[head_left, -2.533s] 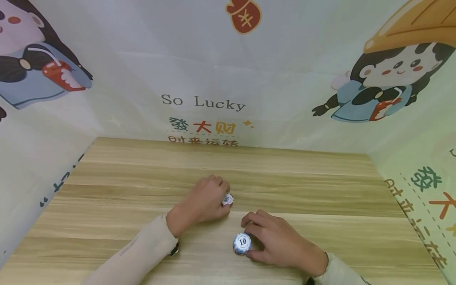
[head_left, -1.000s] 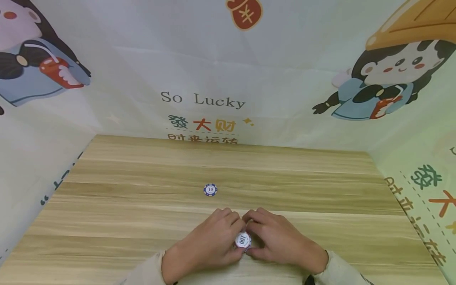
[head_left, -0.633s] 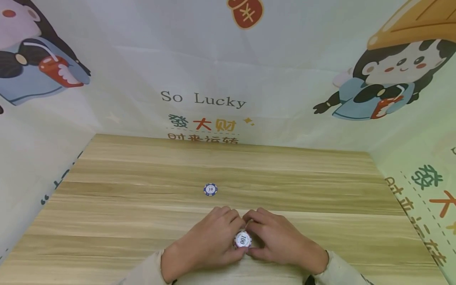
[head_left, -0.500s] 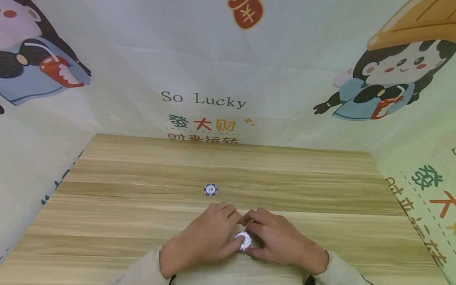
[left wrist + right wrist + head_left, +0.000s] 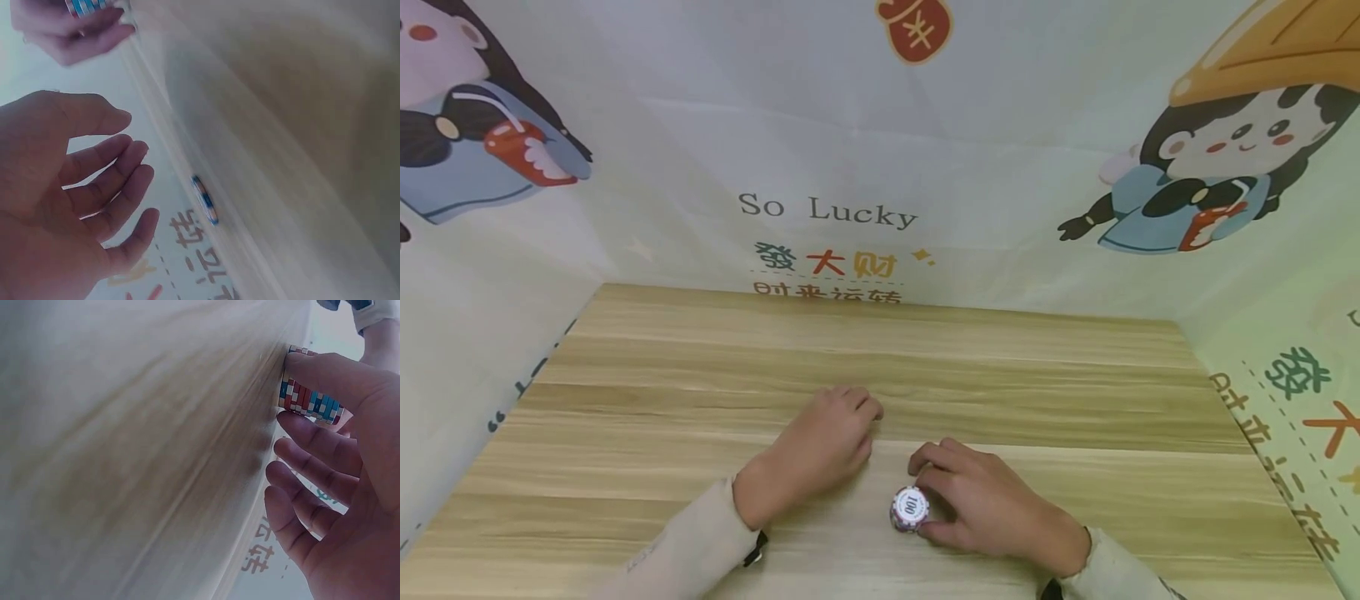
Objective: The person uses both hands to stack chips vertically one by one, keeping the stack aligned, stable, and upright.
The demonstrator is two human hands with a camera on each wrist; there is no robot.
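A stack of poker chips (image 5: 910, 508), with a white-faced chip marked 100 on top, stands upright on the wooden table. My right hand (image 5: 985, 504) steadies the stack between thumb and index finger. The stack's red, blue and white edges (image 5: 309, 394) show in the right wrist view, where the other fingers are spread below it. My left hand (image 5: 820, 437) is farther forward and to the left, holding nothing, its fingers loosely bent in the left wrist view. Beyond those fingertips, a single blue chip (image 5: 205, 200) lies flat on the table; in the head view the hand hides it.
The wood-grain table (image 5: 1037, 375) is enclosed at the back and sides by a pale printed cloth (image 5: 1000, 208) with cartoon figures and lettering. A light sleeve (image 5: 681, 537) covers the left forearm, and another sleeve (image 5: 1123, 571) the right.
The left hand put a 100 chip on the stack, then left it and moved forward and left over the single blue chip. The right hand has stayed at the stack.
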